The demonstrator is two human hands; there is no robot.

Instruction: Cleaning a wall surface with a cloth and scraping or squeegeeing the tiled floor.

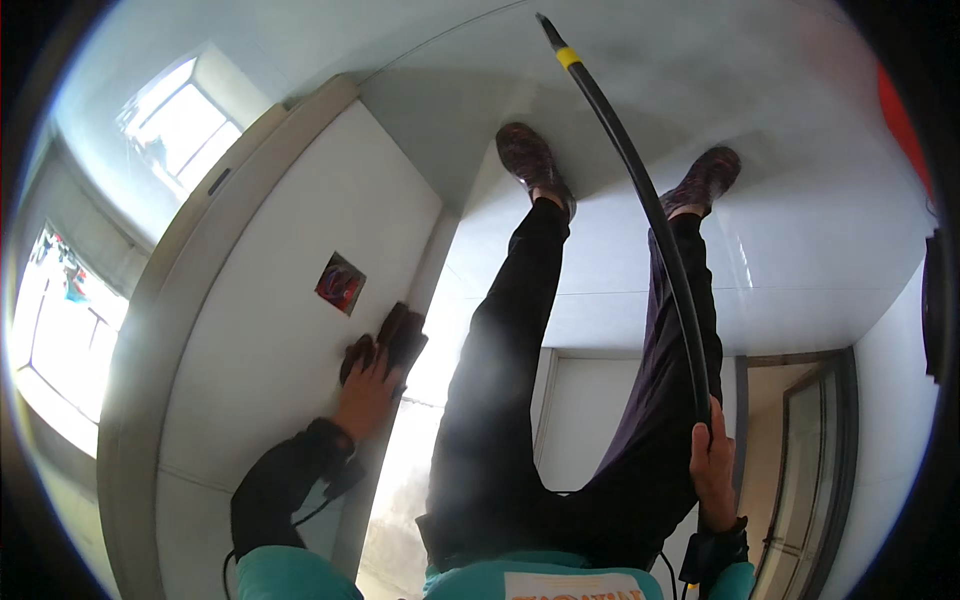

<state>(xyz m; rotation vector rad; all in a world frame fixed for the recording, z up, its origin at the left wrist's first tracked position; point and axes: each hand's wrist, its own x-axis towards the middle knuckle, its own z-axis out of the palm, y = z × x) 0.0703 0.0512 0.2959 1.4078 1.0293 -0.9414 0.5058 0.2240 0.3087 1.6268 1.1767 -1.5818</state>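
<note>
My left hand [371,394] rests against a dark brown object [397,334], perhaps a cloth or glove, on the edge of a white wall panel [300,202]. Its fingers are partly spread, and whether they grip the dark object is unclear. A square cutout with red and dark wires [341,283] lies just above. My right hand [714,465] is closed around the lower part of a long, curved black hose or cable [637,172]. That piece bends up past my right leg to a thin dark tip beyond a yellow band. Its lower end is hidden.
My two feet in patterned dark shoes [529,154] stand apart on glossy pale floor tiles [795,247]. Bright windows [187,127] show at the left. A dark-framed door [806,450] is at the lower right, and a red object [900,120] sits at the right rim.
</note>
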